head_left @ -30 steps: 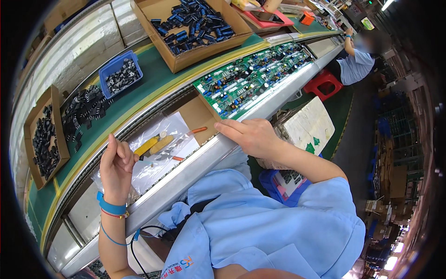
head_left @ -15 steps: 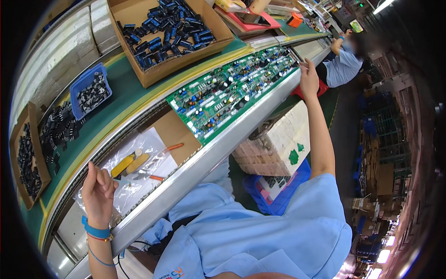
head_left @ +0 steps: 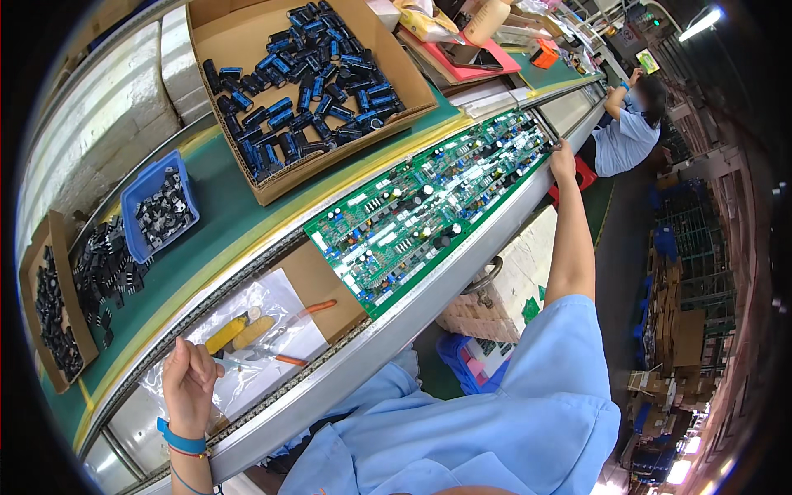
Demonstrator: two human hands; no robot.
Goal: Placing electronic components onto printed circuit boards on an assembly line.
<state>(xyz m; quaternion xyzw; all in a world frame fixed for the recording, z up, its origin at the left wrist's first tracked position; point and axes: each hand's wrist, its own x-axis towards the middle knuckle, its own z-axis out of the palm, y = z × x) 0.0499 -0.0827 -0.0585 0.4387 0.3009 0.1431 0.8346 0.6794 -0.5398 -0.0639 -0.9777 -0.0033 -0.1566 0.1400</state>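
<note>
A long green circuit board (head_left: 429, 210) full of small components lies across the metal rails of the line. My right hand (head_left: 563, 161) is at its far right corner, fingers closed at the edge there. At the lower left, my left hand (head_left: 190, 381) hovers over the near rail section, palm up and fingers half curled. Its thumb stands apart, and nothing shows in it. Beside that hand lies a clear plastic bag (head_left: 276, 342), with yellow-handled tools (head_left: 227, 333) and orange-handled tools (head_left: 320, 306) on or under it.
Behind the rails stands a cardboard box (head_left: 239, 41) of blue-black capacitors. Left of it are a blue bin (head_left: 130, 219) of small black parts, a loose black pile (head_left: 107, 264) and a narrow carton (head_left: 81, 305). A white foam block (head_left: 483, 309) stands below the rail; another person (head_left: 625, 136) sits beyond.
The view has shifted, so the board and boxes sit lower in the picture. My right hand remains at the board's far corner. My left hand stays raised near the bag, fingers still half curled.
</note>
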